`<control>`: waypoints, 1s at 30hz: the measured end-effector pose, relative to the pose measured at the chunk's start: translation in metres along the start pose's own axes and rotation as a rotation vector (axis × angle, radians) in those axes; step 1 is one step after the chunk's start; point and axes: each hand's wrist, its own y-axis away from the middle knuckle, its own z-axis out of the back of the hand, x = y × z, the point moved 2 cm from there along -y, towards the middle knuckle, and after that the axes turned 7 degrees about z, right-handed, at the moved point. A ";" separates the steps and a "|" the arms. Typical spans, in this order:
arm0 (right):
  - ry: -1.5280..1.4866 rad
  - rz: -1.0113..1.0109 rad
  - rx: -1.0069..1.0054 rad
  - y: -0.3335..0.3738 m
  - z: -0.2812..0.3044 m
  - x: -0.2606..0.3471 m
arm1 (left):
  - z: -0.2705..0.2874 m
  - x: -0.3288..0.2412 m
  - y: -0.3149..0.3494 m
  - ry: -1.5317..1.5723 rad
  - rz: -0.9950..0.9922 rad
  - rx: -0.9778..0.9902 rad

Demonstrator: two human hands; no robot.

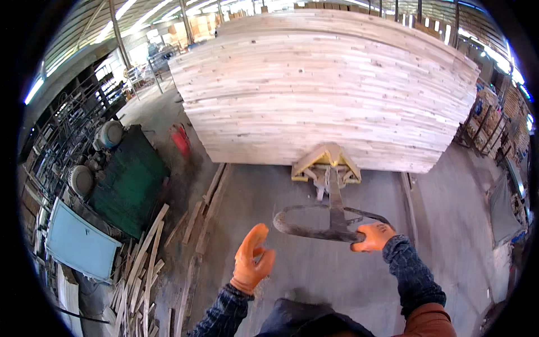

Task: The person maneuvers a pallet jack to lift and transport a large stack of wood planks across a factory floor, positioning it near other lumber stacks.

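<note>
Both my hands wear orange gloves. My right hand [373, 237] is closed round the right side of the dark loop handle [306, 230] of a yellow pallet jack [332, 154]. My left hand [252, 259] is raised to the left of the handle, apart from it, its thumb and fingers parted with nothing between them. Ahead of the jack rises a tall, wide stack of pale wooden boards [331, 95]. The jack's yellow head sits against the stack's lower front edge, and its forks are hidden.
Long timbers [210, 208] run along the floor on the left, with a pile of loose wood strips [140, 275] beside them. Further left are a green machine housing [129, 182] and a light blue panel [78, 238]. A red fire extinguisher [180, 140] stands behind. Stacked timber [485, 126] lines the right.
</note>
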 end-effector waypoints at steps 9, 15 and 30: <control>0.051 0.032 0.119 -0.037 -0.206 -0.078 | -0.055 0.008 0.003 -0.333 -0.225 0.247; 0.117 0.259 -0.291 0.007 0.007 -0.044 | -0.055 -0.004 -0.070 -0.706 -0.538 0.357; -0.444 0.253 0.102 -0.055 -0.240 -0.082 | -0.120 0.139 0.037 -0.252 0.245 0.867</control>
